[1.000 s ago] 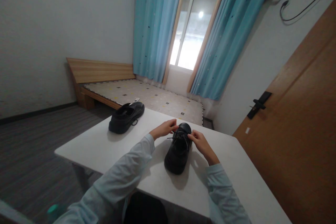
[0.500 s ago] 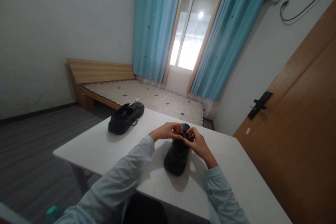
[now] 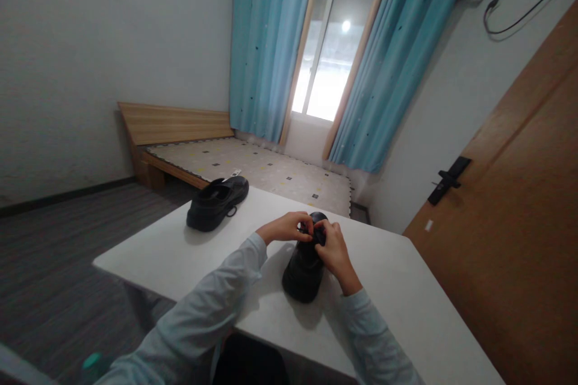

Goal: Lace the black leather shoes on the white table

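Note:
A black shoe (image 3: 303,274) stands on the white table (image 3: 388,277) in front of me, its heel towards me and its toe pointing away. Over its upper, my left hand (image 3: 289,227) pinches the dark shoelace from the left side. My right hand (image 3: 333,248) is closed on the lace from the right, thumb and forefinger together. The fingers and the black-on-black colour hide much of the lace. To the left, a second black shoe (image 3: 210,210) rests near the table's far-left edge, a small lace loop (image 3: 232,212) hanging at its side.
Beyond the table is a wooden bed (image 3: 176,123) with a patterned mattress (image 3: 271,171). Blue curtains (image 3: 271,42) flank the window. A wooden door (image 3: 510,204) with a black handle (image 3: 448,180) stands at the right. A green-topped object (image 3: 93,361) is low at the left.
My right hand has shifted slightly left and turned over the shoe, its forearm swinging inward. My left hand stays nearly in place. Both shoes have not moved.

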`<act>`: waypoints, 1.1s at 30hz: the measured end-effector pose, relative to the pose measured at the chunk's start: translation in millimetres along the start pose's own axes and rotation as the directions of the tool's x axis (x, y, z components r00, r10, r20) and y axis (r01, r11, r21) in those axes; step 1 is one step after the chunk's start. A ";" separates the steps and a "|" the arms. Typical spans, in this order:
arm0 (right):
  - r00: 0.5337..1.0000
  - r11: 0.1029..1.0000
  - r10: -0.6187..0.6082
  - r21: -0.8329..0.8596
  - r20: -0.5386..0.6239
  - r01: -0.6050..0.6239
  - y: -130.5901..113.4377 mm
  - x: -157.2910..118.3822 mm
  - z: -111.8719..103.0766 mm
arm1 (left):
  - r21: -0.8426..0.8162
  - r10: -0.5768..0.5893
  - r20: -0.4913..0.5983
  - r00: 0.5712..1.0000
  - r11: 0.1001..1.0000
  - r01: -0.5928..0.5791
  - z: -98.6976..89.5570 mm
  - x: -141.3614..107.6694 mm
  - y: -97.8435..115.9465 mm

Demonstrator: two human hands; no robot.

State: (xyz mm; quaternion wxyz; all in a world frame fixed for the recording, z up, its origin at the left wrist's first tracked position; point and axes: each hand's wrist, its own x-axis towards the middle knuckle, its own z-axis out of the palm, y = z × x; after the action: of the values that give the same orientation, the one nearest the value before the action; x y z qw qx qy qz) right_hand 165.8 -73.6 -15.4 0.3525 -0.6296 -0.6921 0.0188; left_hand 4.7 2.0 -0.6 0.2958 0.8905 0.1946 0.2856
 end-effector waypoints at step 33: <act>0.993 0.921 0.069 -0.389 0.096 -0.027 -19.9 -2.5 -7.6 | 0.014 -0.024 0.053 0.998 1.000 0.023 -5.7 -1.8 6.3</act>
State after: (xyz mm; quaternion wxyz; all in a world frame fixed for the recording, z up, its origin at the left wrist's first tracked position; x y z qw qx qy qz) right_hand 152.5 -83.1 -1.5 0.1830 -0.7017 -0.6844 -0.0756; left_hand 0.9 -1.4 6.5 0.2984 0.8973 0.1990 0.2572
